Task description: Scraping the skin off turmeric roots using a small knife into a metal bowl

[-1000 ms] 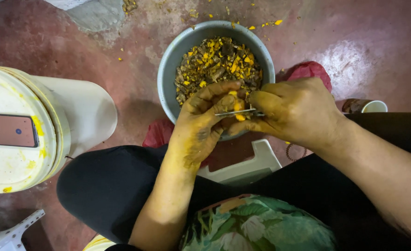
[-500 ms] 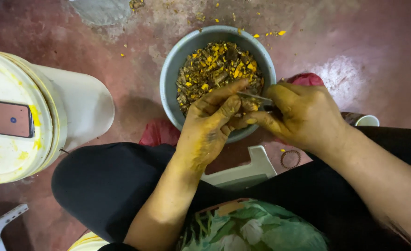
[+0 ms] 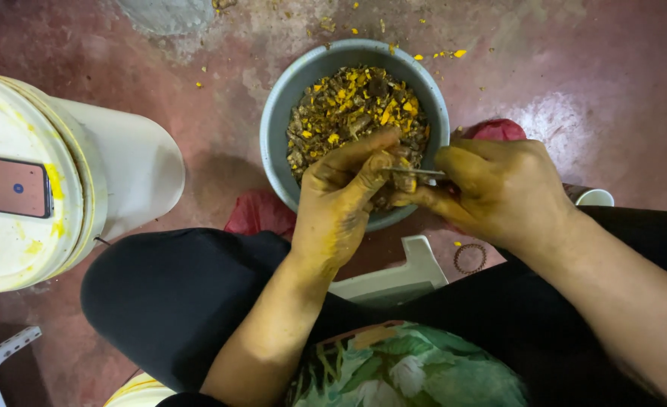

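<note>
Hands, shifted slightly right over the round grey bowl of yellow-brown peelings [image 3: 284, 113]: left hand [image 3: 341, 200] fingers pinching a small root piece, right hand [image 3: 499, 188] fingers clamped on the thin metal blade [image 3: 418, 172].

hands: left [image 3: 345, 200], right [image 3: 499, 188] gripping small blade [image 3: 418, 173] | over grey bowl [image 3: 277, 120] of yellow-brown peelings [image 3: 356, 105]

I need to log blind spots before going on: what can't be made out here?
Head view only:
- The piece in the left hand: hidden by its fingers.
- Blade handle: covered by the right hand.
- Bowl near rim: behind both hands.
- Bucket: cut off at the left edge.
</note>
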